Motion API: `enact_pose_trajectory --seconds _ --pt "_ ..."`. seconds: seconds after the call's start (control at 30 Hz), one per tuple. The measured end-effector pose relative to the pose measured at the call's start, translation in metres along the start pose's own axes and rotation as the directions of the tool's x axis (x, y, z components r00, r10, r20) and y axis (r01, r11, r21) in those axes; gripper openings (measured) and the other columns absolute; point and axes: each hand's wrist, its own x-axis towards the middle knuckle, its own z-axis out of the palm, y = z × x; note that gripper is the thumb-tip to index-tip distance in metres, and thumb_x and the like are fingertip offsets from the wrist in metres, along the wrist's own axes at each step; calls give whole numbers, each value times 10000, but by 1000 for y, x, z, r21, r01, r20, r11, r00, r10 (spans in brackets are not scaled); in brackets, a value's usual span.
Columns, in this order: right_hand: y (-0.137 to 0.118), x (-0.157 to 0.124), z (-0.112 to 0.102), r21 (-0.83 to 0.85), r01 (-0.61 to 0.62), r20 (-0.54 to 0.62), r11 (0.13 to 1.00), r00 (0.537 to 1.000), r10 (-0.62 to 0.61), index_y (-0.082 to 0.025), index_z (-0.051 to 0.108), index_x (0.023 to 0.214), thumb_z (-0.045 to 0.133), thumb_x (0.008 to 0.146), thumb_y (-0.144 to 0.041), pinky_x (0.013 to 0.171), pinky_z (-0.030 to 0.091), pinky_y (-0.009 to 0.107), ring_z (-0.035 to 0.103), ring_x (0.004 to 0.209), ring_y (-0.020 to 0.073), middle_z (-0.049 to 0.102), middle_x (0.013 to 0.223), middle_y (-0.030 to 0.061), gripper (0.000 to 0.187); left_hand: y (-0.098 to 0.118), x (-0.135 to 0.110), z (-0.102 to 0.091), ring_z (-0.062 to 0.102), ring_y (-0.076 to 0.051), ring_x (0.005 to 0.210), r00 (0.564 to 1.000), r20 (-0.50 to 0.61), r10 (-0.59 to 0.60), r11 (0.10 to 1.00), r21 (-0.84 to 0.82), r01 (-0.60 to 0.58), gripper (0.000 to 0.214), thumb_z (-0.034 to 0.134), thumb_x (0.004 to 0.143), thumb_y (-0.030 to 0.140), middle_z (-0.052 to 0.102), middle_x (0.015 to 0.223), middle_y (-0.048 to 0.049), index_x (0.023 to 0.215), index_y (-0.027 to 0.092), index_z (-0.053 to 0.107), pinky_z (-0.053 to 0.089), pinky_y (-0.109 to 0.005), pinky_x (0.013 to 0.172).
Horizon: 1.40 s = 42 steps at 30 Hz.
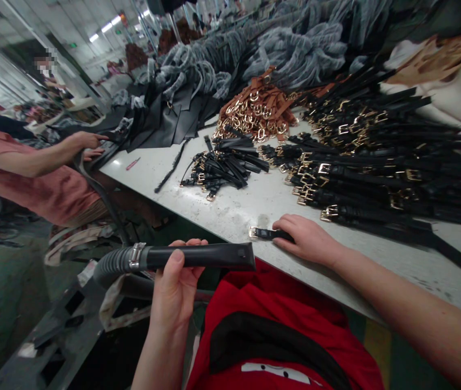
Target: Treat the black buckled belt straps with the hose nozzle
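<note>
My left hand (177, 276) is closed around a black hose nozzle (218, 256), whose flat end points right toward the table edge. A ribbed grey hose (112, 264) joins the nozzle through a metal clamp (136, 255). On the table, my right hand (307, 238) is closed over a short black strap (268, 233). The strap's gold buckle sticks out to the left of my fingers, and its other end is hidden under the hand. The nozzle's tip is close to the buckle but apart from it.
Black buckled straps (360, 173) are heaped at the right, with a smaller pile (226, 165) farther left. Brown straps with gold rings (254, 108) lie behind. A red-handled tool (132, 164) is near the far table edge. At left, a co-worker in a pink shirt (39, 179) handles black pieces.
</note>
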Motion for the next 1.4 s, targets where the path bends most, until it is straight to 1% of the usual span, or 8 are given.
enact_pose_trajectory --seconds 0.17,0.4,0.53,0.73,1.0,1.2,1.3,1.4 --pt "-1 1 -2 -54 53 27 997 998 -52 -186 612 929 465 899 -316 689 361 298 511 785 190 568 867 74 198 0 -1 -2 708 -213 895 1000 26 -5 1000 -11 6 223 779 666 335 752 851 -10 846 234 698 575 -316 764" --pt "-4 0 -3 -19 -29 -8 999 1000 29 -177 573 870 523 840 -325 706 373 301 515 791 196 575 853 67 160 2 -3 -4 709 -214 893 1000 29 -3 1000 -20 3 231 782 661 342 754 851 -7 851 240 699 580 -305 750" --pt "-5 -1 -1 3 -63 -44 998 997 63 -171 553 840 504 791 -242 724 389 313 517 788 205 575 838 75 99 2 -5 -3 707 -219 900 1000 24 -2 1000 -20 3 232 784 659 342 752 853 -8 847 237 696 577 -309 755" --pt "-1 -3 2 78 -67 -71 995 995 72 -159 549 901 460 684 -123 791 407 322 532 844 215 600 894 91 237 5 -13 2 704 -216 902 1000 -20 -2 999 -35 1 225 777 671 336 747 846 -1 854 236 690 570 -329 782" --pt "-2 -3 4 24 -128 -93 991 987 130 -159 554 920 484 698 -173 791 408 348 532 835 231 607 872 91 234 5 -12 -3 701 -214 907 1000 -14 -2 999 -36 2 228 776 669 339 748 853 -5 850 233 688 566 -322 779" --pt "0 -7 6 94 -126 -107 988 985 136 -161 540 941 468 639 -114 793 412 348 533 837 221 606 889 83 314 3 -11 -3 706 -225 892 1000 -25 4 999 -42 -5 230 783 657 339 750 843 -6 838 230 693 576 -352 779" --pt "0 -10 6 102 -158 -142 982 975 171 -158 548 973 508 682 -153 786 410 349 542 825 219 612 875 73 294 4 -11 -3 707 -223 895 1000 -24 -10 999 -45 9 237 791 647 333 751 841 -3 840 235 694 572 -358 797" --pt "3 -12 4 58 -176 -192 983 964 184 -154 586 962 513 797 -228 754 399 331 550 804 210 624 843 74 195 4 -10 -4 707 -226 899 1000 -27 -12 999 -39 11 232 788 651 335 752 839 -1 839 239 692 572 -369 802"
